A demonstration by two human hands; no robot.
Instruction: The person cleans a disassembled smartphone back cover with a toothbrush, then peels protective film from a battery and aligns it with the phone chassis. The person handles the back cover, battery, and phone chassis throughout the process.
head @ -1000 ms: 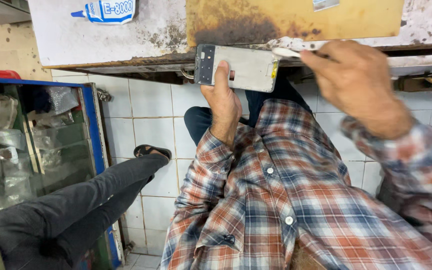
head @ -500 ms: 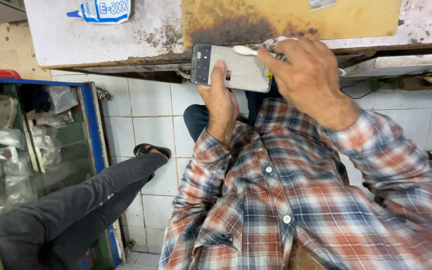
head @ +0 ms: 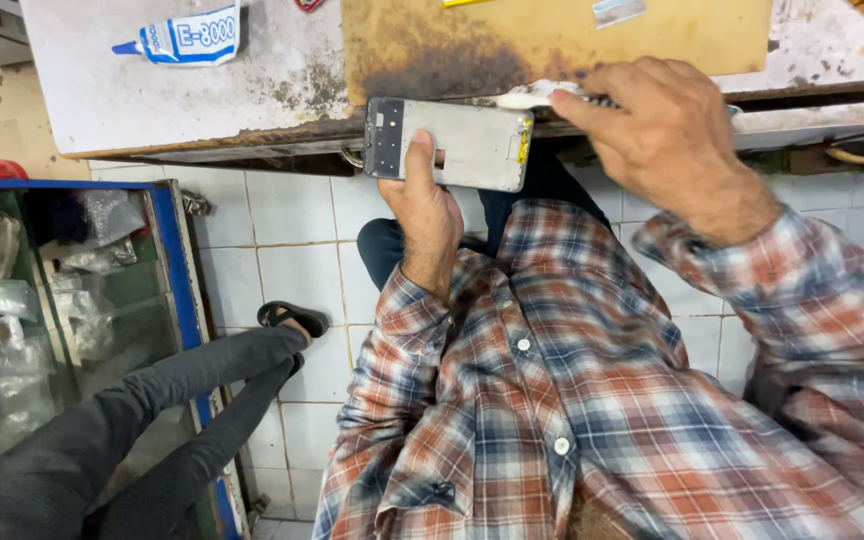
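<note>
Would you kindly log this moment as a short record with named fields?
Left hand: left hand grips the phone frame, thumb across its face.
Right hand: right hand holds a white-tipped tool at the frame's upper right edge.
Workbench: stained bench bearing a scorched wooden board and a glue tube.
Nearby: another person's grey-trousered legs beside a blue-framed glass cabinet.

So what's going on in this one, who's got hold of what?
A person in a plaid shirt sits at a stained workbench. The left hand holds a phone frame flat, thumb pressed on its face, at the bench edge. The right hand grips a pale, slim tool whose tip points toward the frame's right end; whether it touches is unclear. A glue tube lies on the bench, and another person's legs stretch alongside a glass cabinet.
</note>
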